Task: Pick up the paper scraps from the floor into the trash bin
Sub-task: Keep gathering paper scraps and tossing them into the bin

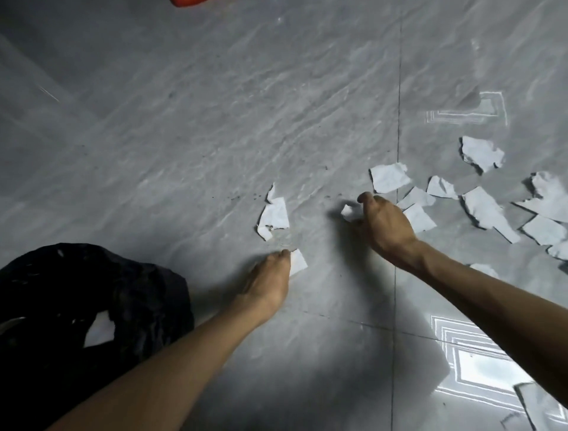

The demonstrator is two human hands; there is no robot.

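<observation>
Several white torn paper scraps lie on the grey tiled floor, most of them in a cluster [488, 212] at the right. My right hand [384, 224] is down on the floor with its fingers closed around a small scrap [349, 212]. My left hand [270, 283] pinches another small scrap [298, 261] at floor level. A larger crumpled scrap [274, 217] lies just beyond my left hand. The trash bin, lined with a black bag [76, 307], stands at the lower left, with a white scrap [100, 333] showing inside it.
An orange object [186, 2] peeks in at the top edge. Bright window reflections [470, 366] shine on the glossy tiles at the lower right. A tile joint [399, 123] runs down the floor right of centre. Another paper piece [534, 406] lies at the bottom right corner.
</observation>
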